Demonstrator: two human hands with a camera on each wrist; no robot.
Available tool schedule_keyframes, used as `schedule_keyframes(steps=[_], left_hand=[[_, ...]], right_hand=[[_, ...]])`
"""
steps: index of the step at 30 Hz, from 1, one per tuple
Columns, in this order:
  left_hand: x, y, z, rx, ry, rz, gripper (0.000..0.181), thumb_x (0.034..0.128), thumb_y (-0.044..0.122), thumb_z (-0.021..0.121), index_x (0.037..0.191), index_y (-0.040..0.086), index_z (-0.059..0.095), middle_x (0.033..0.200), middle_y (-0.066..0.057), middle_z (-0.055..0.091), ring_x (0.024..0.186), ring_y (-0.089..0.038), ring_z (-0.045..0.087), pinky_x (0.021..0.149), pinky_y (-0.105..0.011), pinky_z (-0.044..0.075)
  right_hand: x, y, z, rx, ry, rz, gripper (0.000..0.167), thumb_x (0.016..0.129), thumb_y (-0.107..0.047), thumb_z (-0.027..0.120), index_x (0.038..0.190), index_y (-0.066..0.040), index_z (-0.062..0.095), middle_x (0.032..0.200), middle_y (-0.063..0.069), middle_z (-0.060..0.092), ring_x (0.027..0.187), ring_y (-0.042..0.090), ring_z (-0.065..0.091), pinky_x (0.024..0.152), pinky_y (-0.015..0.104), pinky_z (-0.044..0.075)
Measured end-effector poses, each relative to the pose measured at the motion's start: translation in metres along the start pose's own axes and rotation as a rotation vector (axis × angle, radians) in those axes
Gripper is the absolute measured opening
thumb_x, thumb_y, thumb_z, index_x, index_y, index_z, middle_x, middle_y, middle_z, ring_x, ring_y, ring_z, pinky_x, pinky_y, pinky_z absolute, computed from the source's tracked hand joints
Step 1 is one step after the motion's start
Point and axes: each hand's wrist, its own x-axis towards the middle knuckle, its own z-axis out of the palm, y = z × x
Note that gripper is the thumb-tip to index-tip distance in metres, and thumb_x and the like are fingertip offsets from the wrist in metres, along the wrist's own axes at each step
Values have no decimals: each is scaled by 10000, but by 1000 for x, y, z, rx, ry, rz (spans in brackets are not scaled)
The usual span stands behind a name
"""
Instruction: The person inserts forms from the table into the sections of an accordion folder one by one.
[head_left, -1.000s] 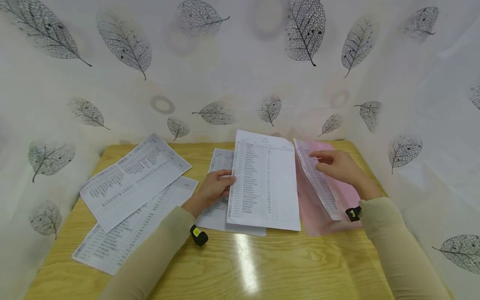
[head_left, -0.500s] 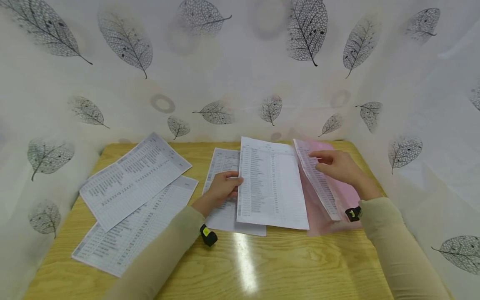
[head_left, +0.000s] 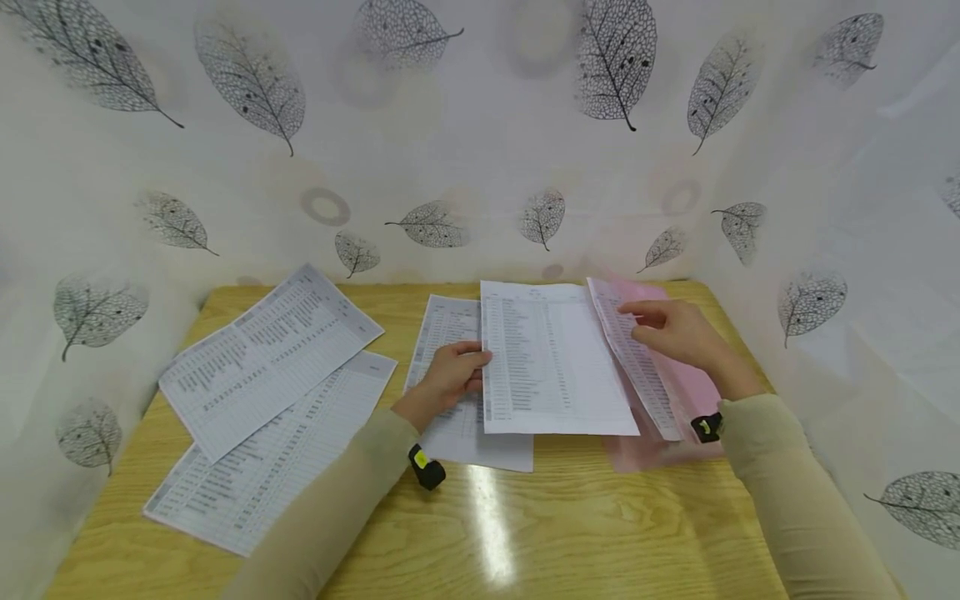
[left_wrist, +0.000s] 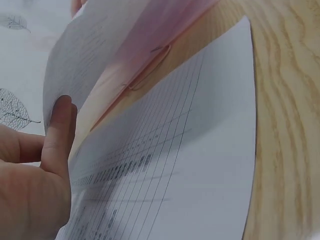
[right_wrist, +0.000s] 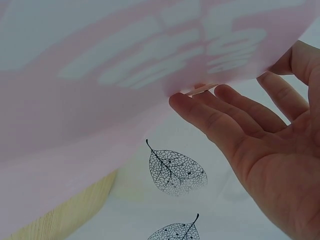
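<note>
My left hand (head_left: 453, 375) pinches the left edge of a printed sheet of paper (head_left: 555, 358), raised at a tilt over another sheet (head_left: 442, 321) lying on the table. In the left wrist view the thumb presses on the raised sheet (left_wrist: 75, 65). The sheet's right side reaches a pink translucent folder (head_left: 697, 379) at the right. My right hand (head_left: 671, 333) holds up the folder's flap, where a narrow strip of printed paper (head_left: 637, 358) shows. Seen from the right wrist, the fingers grip the edge of the pink folder (right_wrist: 130, 110), which has white printing.
Two overlapping printed sheets, an upper one (head_left: 273, 358) and a lower one (head_left: 300, 433), lie at the left of the wooden table (head_left: 570, 525). A white curtain with leaf prints (head_left: 480, 125) encloses the back and sides.
My left hand has shifted right, carrying the sheet toward the pink folder. The sheet's lower edge has swung up and to the right. My right hand stays in place.
</note>
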Motion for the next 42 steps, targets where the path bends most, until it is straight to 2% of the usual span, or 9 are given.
schedule_keyframes(steps=[3, 6, 9, 15, 19, 25, 32, 38, 42], left_hand=[[-2, -2, 7, 18, -2, 7, 448, 1026, 69, 659, 1445, -54, 558, 1088, -224, 769, 718, -133, 746, 615, -219, 624], [-3, -4, 16, 43, -2, 16, 434, 1023, 83, 664, 1432, -36, 580, 996, -180, 778, 694, -128, 742, 591, -216, 616], [-4, -6, 24, 56, -7, 22, 423, 1024, 95, 665, 1423, -26, 594, 971, -178, 784, 689, -128, 744, 600, -233, 628], [-4, -10, 33, 64, -16, 11, 424, 1011, 106, 681, 1412, -10, 607, 952, -170, 785, 695, -141, 745, 594, -243, 629], [-5, -13, 36, 83, -33, 18, 416, 997, 77, 678, 1392, -36, 614, 942, -192, 780, 706, -165, 753, 615, -275, 649], [-7, -12, 35, 111, -83, 40, 414, 1003, 47, 664, 1396, -57, 588, 1068, -268, 773, 749, -189, 780, 681, -325, 672], [-9, -6, 40, 130, -96, 53, 423, 1004, 56, 672, 1405, -47, 587, 1103, -256, 769, 729, -172, 770, 689, -327, 673], [-12, -1, 48, 129, -139, 108, 372, 1006, 26, 648, 1367, -57, 619, 1095, -284, 768, 699, -164, 765, 696, -379, 678], [-12, -1, 48, 137, -148, 129, 351, 1008, 1, 631, 1352, -69, 624, 1093, -302, 762, 688, -165, 763, 683, -384, 678]], right_hand=[[0, -1, 0, 4, -7, 11, 402, 971, -126, 626, 1361, -62, 698, 1411, 269, 644, 1201, 431, 699, 978, 512, 594], [0, -2, 0, 0, -6, 18, 402, 969, -127, 627, 1359, -61, 700, 1409, 266, 646, 1195, 424, 704, 979, 489, 594], [0, -3, 0, -1, -7, 22, 402, 968, -126, 630, 1358, -57, 699, 1408, 264, 647, 1193, 423, 705, 983, 487, 594], [0, -4, -1, 5, -17, 34, 402, 975, -132, 629, 1365, -62, 694, 1421, 272, 634, 1202, 434, 695, 1002, 554, 587], [1, -5, -2, 6, -19, 40, 408, 972, -140, 626, 1368, -67, 694, 1419, 271, 637, 1205, 430, 695, 997, 544, 590], [1, -6, -3, 3, -15, 38, 413, 963, -142, 617, 1362, -75, 700, 1415, 266, 643, 1205, 428, 697, 983, 517, 591], [1, -5, -3, -9, -14, 31, 411, 962, -146, 622, 1358, -72, 702, 1405, 264, 651, 1191, 425, 703, 976, 507, 592], [0, -4, -2, -15, -2, 25, 410, 954, -142, 622, 1349, -78, 711, 1388, 249, 668, 1177, 410, 713, 947, 437, 587], [1, -4, -2, -5, -3, 29, 405, 960, -144, 624, 1350, -79, 711, 1396, 250, 662, 1181, 405, 711, 941, 405, 583]])
